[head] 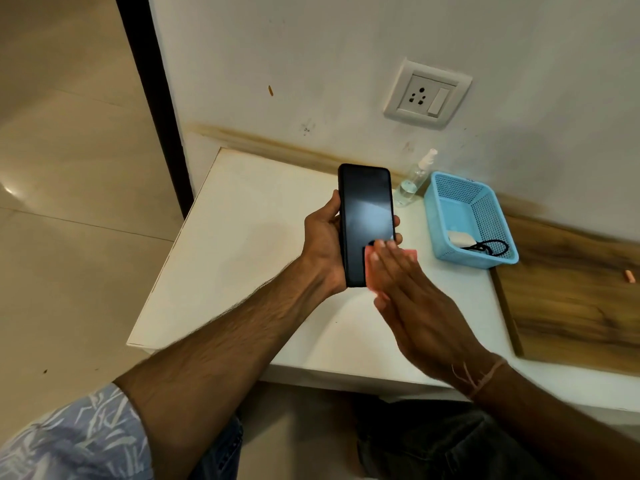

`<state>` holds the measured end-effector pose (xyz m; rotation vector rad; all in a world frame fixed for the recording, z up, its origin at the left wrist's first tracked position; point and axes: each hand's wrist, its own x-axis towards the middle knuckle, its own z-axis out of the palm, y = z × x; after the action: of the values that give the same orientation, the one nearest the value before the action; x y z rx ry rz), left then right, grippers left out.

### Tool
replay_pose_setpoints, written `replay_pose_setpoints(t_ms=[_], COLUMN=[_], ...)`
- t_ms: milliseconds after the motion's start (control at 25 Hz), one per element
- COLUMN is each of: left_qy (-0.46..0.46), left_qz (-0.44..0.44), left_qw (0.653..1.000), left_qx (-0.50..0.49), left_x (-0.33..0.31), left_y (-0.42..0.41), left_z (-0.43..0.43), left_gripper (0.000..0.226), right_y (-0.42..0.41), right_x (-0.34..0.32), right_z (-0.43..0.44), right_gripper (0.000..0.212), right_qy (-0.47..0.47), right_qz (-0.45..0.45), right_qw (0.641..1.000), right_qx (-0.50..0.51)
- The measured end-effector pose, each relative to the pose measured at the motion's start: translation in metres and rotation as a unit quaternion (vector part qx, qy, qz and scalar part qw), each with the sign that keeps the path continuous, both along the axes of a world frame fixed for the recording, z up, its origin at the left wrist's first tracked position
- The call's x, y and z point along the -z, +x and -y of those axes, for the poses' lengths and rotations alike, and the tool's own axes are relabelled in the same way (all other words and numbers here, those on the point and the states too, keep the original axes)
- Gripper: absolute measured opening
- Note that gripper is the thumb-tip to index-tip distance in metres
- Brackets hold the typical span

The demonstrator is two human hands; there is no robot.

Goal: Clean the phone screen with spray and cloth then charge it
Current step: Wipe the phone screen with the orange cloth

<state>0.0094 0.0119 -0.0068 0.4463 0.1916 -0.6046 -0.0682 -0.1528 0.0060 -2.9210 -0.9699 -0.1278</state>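
My left hand [323, 244] grips a black phone [365, 209] upright above the white table, its dark screen facing me. My right hand [412, 299], fingers straight, presses a pink cloth [410, 253] flat against the lower part of the screen; most of the cloth is hidden under the fingers. A clear spray bottle [414, 183] with a white nozzle stands on the table by the wall, just right of the phone. A white charger [460, 238] with a black cable [493, 245] lies in the blue basket [446, 199].
A wall socket with a switch [427, 95] sits above the table. The white table [242, 237] ends at the left and near edges. A wooden surface [571, 292] adjoins on the right, with a small orange object [629, 276] on it.
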Motion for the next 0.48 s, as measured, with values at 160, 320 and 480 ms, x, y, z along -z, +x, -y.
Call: replay_pose_setpoints(t_ms=[160, 320, 480], left_qy=[0.045, 0.019, 0.015], left_qz=[-0.007, 0.001, -0.004], left_qw=[0.999, 0.999, 0.999], left_qx=[-0.018, -0.031, -0.033], left_x=[0.0, -0.001, -0.002], left_y=[-0.001, -0.003, -0.003], left_z=[0.005, 0.007, 0.0], left_gripper=[0.066, 0.062, 0.065], right_y=[0.06, 0.101, 0.061], right_x=[-0.021, -0.035, -0.018], right_z=[-0.028, -0.06, -0.06], right_gripper=[0.055, 0.054, 0.053], right_qy=[0.106, 0.107, 0.096], right_qz=[-0.018, -0.008, 0.0], right_qw=[0.99, 0.987, 0.995], right_qx=[0.094, 0.119, 0.036])
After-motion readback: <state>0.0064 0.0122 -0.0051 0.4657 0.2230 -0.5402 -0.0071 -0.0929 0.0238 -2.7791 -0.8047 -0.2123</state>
